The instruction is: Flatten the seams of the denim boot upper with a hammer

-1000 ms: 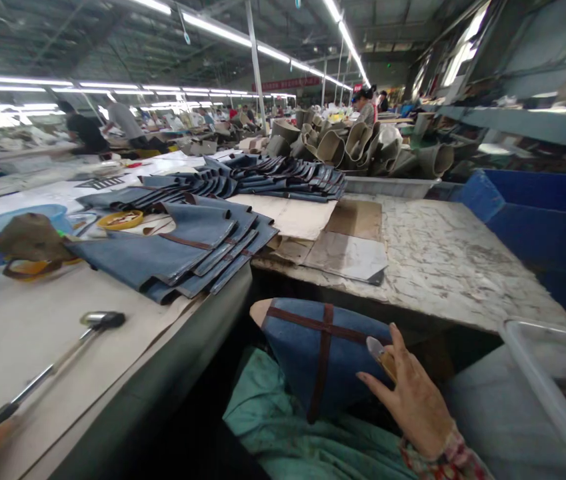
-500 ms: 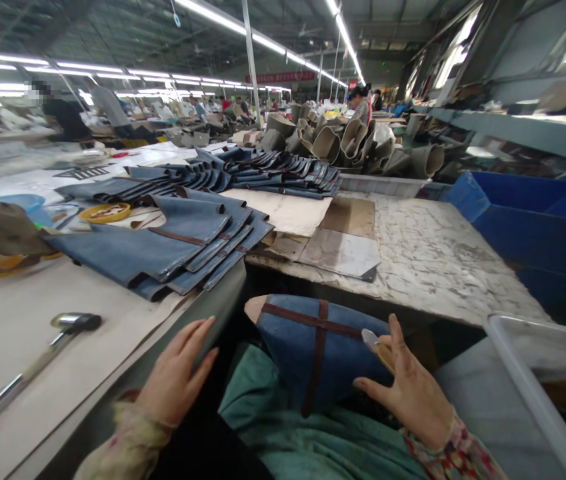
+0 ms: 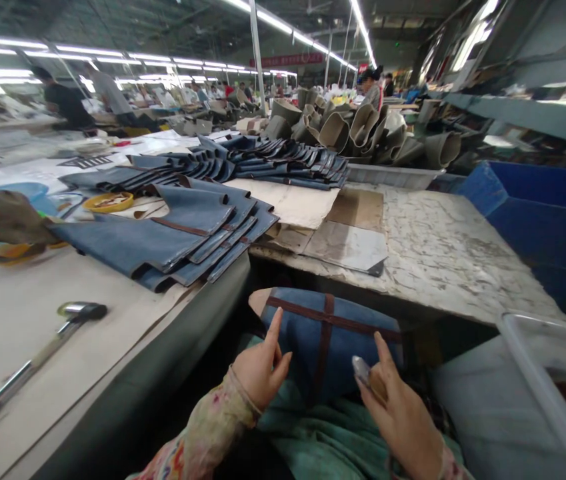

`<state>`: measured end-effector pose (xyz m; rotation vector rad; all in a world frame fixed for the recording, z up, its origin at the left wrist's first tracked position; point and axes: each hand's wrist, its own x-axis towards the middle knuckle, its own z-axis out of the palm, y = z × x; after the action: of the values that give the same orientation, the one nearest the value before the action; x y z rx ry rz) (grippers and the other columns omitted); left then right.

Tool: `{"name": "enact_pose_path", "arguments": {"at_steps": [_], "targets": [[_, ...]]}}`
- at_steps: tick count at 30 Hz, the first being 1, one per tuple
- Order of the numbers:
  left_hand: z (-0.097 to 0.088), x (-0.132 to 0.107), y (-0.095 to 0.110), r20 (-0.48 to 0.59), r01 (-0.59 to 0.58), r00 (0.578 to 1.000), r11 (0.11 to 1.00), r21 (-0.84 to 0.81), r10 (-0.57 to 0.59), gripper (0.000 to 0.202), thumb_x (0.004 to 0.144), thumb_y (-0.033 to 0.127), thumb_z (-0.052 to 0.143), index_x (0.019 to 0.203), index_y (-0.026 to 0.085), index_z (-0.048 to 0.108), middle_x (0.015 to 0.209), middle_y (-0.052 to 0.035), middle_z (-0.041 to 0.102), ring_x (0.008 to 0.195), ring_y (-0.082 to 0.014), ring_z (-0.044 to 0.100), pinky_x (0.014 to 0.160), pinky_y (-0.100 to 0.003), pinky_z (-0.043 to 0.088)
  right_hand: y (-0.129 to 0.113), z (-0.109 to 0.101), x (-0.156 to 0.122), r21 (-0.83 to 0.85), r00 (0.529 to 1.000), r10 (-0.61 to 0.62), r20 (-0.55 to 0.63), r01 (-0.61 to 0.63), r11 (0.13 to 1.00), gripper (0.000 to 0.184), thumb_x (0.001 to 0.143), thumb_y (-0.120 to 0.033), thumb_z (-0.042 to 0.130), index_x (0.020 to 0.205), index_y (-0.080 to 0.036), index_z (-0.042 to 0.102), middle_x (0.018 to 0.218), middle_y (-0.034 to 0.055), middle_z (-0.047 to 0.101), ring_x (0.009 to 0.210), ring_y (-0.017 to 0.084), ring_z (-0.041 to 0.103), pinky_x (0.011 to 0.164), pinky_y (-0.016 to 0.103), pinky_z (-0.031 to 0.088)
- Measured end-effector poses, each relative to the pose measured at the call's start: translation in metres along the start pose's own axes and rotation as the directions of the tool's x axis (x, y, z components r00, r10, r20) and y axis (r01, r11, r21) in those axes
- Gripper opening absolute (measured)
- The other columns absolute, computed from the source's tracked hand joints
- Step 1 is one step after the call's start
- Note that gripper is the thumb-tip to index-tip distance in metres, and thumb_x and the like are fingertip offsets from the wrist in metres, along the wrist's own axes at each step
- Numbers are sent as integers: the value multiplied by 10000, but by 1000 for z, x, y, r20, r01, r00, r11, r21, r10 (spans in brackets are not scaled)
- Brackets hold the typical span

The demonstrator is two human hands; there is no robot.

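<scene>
The loosely spread left hand (image 3: 257, 375) and right hand (image 3: 403, 415), gripping a wooden-handled tool (image 3: 377, 385), point over a curved blue leathery piece (image 3: 346, 345).

Blue piece (image 3: 343, 343) partly hidden
Left grip (image 3: 257, 373) covers some of it; left edge of view crops the hammer (image 3: 43, 353).

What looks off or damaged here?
The right-hand worktop: its pale surface is covered in dark, ragged streaks, though whether wear or residue I can't tell. The blue piece in the lap shows no obvious damage, and I see no spill.
</scene>
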<state>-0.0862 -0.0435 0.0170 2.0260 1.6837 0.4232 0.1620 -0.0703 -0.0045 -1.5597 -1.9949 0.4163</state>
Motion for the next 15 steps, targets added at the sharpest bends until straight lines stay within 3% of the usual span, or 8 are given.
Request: {"name": "enact_pose_path", "arguments": {"at_steps": [3,10,15], "targets": [[4,1,-1,46,39,998,998,-52,-36,712,817,273,385,1396,139,-6,646,44,567,504,-128,497,530,-250,375,-6,7,-1,65,996,48,81,-54,996,625,909,-373,279,1393,-121,-25,709,-2,537,599,176,586,581,297,486],[6,5,-8,68,32,997,983,-182,-20,748,789,228,407,1397,150,-22,590,75,497,512,-114,479,534,-227,355,3,4,-2,96,993,87,75,-94,991,655,899,-390,311,1394,-126,-28,683,-32,465,561,152,545,590,274,461],[6,8,-9,70,28,997,978,-207,-14,743,788,229,405,1396,126,-10,579,74,496,502,-110,461,527,-225,347,2,4,-1,73,996,74,52,-78,994,648,894,-364,297,1390,-90,-15,688,-16,489,581,166,557,603,292,468]]}}
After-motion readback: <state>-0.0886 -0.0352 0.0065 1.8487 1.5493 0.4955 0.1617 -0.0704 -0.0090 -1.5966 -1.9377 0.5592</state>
